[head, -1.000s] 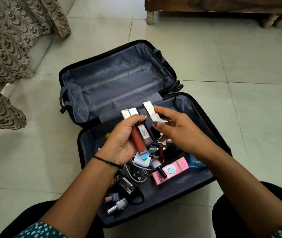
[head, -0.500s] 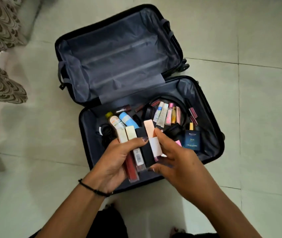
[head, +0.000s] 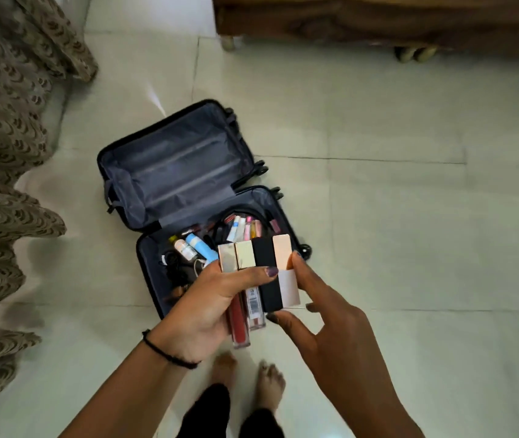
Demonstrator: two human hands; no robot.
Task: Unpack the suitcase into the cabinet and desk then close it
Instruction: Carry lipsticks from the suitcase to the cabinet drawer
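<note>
Right, I am looking down at the suitcase (head: 172, 172) lying open on the floor, both halves spread flat. The far half is showing its grey lining. The near half is holding a jumble. A blue-capped bottle (head: 201, 250) is lying just beside a white bottle (head: 185, 250) with a yellow top. Black cables (head: 176, 268) are bunching along the left wall, and a row of small tubes (head: 241, 228) is leaning at the far side (their labels are too blurred for me to read).

Nearer to me, above that half's near edge, the left hand (head: 202, 306) is gripping a fan of lip tubes (head: 253, 279), its thumb clamping across them. Two are gold-capped, one filled red and one pink, and a black one is sitting to their right. The right hand (head: 324, 327) is pinching the pale tube (head: 287, 279) at the right end of the fan. Its forefinger is touching the rose-coloured cap and its thumb is sitting under the lower ends, while the other fingers are spreading loosely. A black band (head: 169, 352) is circling the left wrist.

The floor (head: 394, 232) is pale glossy tile with thin joints. A patterned curtain (head: 2, 159) is hanging down the left side, and a dark wooden piece of furniture (head: 378, 20) is standing on small feet along the far edge. Two bare feet (head: 248, 380) are showing below the hands.
</note>
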